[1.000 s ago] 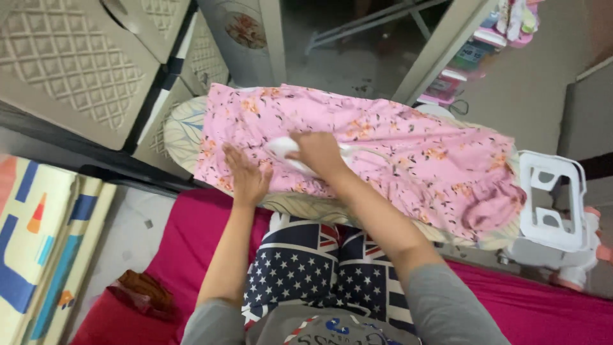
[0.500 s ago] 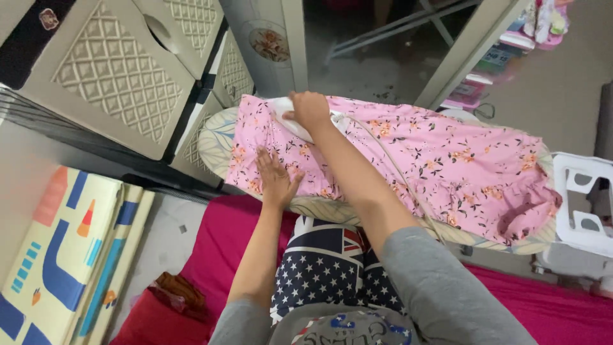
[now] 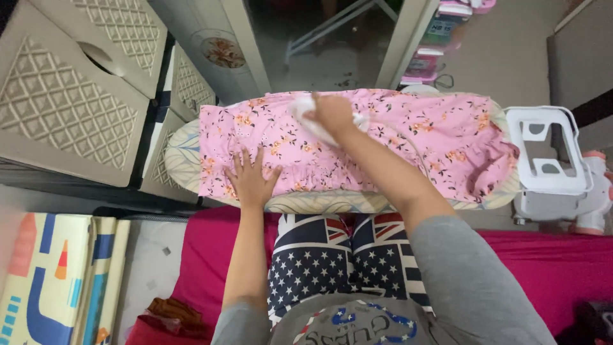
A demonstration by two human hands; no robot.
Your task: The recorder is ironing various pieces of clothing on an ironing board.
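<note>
A pink floral garment (image 3: 396,147) lies spread across a patterned ironing board (image 3: 179,150). My right hand (image 3: 332,112) grips a white iron (image 3: 311,122) that rests on the cloth near the board's far edge. A thin cord (image 3: 408,137) trails from the iron over the fabric toward me. My left hand (image 3: 250,179) lies flat, fingers spread, on the garment's near edge, left of the iron.
Beige plastic drawer cabinets (image 3: 76,108) stand at the left. A white plastic stool-like frame (image 3: 546,160) sits at the board's right end. A colourful play mat (image 3: 57,275) lies at lower left, and a red cover (image 3: 543,268) spreads under my legs.
The iron slid along the far edge of the garment, from its left end toward the middle. My left hand stays pressed on the near edge. The camera view shifted.
</note>
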